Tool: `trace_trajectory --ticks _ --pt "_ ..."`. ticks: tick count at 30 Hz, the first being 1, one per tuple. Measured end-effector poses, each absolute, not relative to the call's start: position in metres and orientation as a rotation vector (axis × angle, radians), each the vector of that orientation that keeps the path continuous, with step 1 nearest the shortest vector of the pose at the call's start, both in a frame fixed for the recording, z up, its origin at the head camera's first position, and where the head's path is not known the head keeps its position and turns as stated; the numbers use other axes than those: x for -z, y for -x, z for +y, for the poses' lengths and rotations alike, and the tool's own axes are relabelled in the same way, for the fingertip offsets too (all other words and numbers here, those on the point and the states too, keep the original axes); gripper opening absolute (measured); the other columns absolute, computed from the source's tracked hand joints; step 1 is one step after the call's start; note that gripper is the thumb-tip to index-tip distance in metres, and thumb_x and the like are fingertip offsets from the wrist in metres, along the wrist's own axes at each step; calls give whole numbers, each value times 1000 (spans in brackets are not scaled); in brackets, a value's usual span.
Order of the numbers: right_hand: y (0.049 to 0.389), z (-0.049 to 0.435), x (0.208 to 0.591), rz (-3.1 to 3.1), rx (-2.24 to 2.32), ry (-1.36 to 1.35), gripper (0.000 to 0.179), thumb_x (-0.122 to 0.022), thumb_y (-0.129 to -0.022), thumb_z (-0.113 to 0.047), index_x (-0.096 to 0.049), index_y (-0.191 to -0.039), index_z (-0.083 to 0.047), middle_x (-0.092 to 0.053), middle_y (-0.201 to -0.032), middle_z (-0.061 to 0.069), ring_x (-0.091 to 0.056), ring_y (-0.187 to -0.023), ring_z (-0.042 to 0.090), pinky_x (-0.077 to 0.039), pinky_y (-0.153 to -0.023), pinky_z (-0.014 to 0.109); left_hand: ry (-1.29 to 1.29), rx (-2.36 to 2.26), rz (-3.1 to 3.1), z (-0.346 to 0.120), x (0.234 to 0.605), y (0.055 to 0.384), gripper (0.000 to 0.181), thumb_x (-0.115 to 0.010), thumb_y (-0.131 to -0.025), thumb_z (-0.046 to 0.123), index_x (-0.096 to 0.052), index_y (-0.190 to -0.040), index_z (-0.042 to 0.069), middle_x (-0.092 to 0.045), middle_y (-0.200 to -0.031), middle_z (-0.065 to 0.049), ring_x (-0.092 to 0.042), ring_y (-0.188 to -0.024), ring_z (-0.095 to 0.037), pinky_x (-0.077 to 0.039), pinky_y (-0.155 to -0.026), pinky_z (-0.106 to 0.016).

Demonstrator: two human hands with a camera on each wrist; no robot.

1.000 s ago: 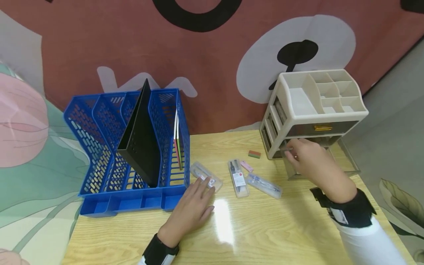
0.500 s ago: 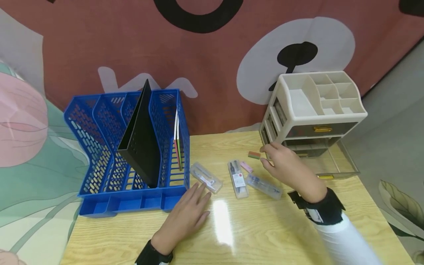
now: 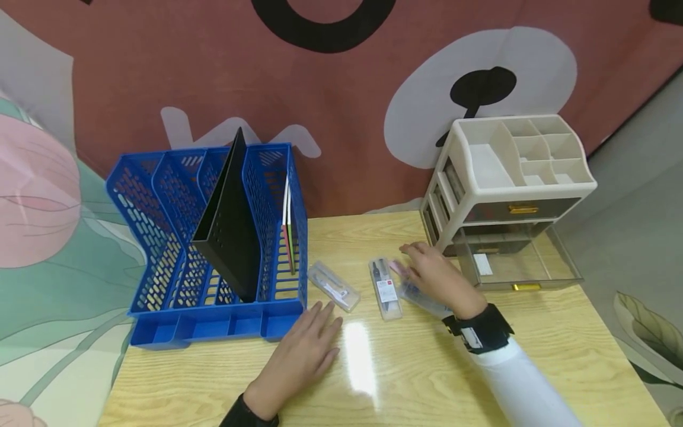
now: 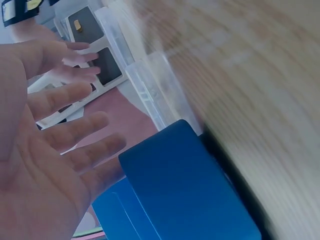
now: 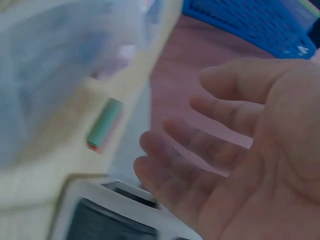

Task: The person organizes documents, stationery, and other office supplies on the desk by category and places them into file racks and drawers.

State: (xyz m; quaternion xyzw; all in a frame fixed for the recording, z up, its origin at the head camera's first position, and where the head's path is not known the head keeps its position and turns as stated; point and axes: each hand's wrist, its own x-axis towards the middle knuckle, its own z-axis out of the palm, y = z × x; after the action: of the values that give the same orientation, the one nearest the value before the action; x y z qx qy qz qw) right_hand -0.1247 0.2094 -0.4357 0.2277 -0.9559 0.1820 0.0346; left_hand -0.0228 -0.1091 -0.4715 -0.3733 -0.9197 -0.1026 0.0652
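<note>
My right hand hovers over the small pink block and a clear case, its fingers loosely bent with nothing between them. In the right wrist view a small green-and-red block lies near its fingertips; in the head view this block is hidden. My left hand lies with straight, spread fingers by the desk organizer, near a clear plastic case. A labelled clear case with a compass-like tool lies between the hands. Inside the pulled-out drawer is a small white piece.
On the left stands a blue file rack with a black folder and thin booklets. A white drawer unit with top compartments is at the back right. A patterned cloth hangs behind the wooden table.
My right hand has left the open drawer and moved left and down over the small blocks. The white piece now shows in the drawer. My left hand has barely shifted.
</note>
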Motion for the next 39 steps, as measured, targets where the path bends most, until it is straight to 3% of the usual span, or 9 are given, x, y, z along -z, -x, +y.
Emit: trace_trajectory --ticks 4,11,18,24,28,34,39 --pt "132 207 449 -2927 -575 -726 44 -59 -97 -27 -59 -124 7 -61 -123 29 -61 -105 41 -57 -85 52 1126 302 -2788 -108 472 22 53 -61 -92 38 -55 -137 10 -45 -148 -20 -39 -135 -39 -39 -109 -53" --pt "144 205 475 -3029 -572 -677 39 -67 -90 -15 -61 -123 4 -60 -116 27 -59 -104 39 -56 -84 52 1112 324 -2766 -102 477 23 58 -61 -92 39 -50 -141 11 -42 -151 -21 -38 -136 -40 -39 -108 -55" --pt "150 196 485 -3083 -562 -600 31 -69 -86 -13 -66 -114 -1 -56 -93 14 -51 -79 25 -50 -64 39 1088 314 -2761 -98 476 25 71 -58 -92 43 -35 -151 12 -36 -154 -20 -35 -138 -41 -41 -107 -55" --pt "153 192 487 -3054 -550 -577 22 -70 -87 -10 -68 -107 -2 -56 -85 10 -50 -72 20 -50 -60 32 1077 322 -2758 -96 475 26 77 -58 -92 45 -26 -155 13 -34 -156 -20 -34 -138 -41 -41 -107 -55" --pt "151 195 485 -2976 -558 -594 13 -68 -89 -9 -69 -100 -2 -58 -84 11 -53 -72 23 -52 -62 37 1071 332 -2771 -94 475 27 76 -56 -94 46 -25 -155 14 -32 -157 -19 -32 -140 -40 -40 -107 -56" --pt "141 196 471 -2903 -603 -589 18 -67 -90 -10 -68 -106 -1 -62 -98 20 -61 -86 32 -58 -75 47 1061 339 -2794 -91 475 29 76 -55 -94 46 -22 -156 16 -30 -158 -18 -30 -141 -39 -38 -109 -55" --pt "132 196 458 -2835 -575 -658 22 -70 -86 -4 -66 -108 1 -63 -99 21 -62 -88 32 -59 -73 44 1053 348 -2812 -89 476 33 77 -56 -94 45 -21 -156 18 -28 -159 -17 -29 -142 -39 -38 -109 -55"
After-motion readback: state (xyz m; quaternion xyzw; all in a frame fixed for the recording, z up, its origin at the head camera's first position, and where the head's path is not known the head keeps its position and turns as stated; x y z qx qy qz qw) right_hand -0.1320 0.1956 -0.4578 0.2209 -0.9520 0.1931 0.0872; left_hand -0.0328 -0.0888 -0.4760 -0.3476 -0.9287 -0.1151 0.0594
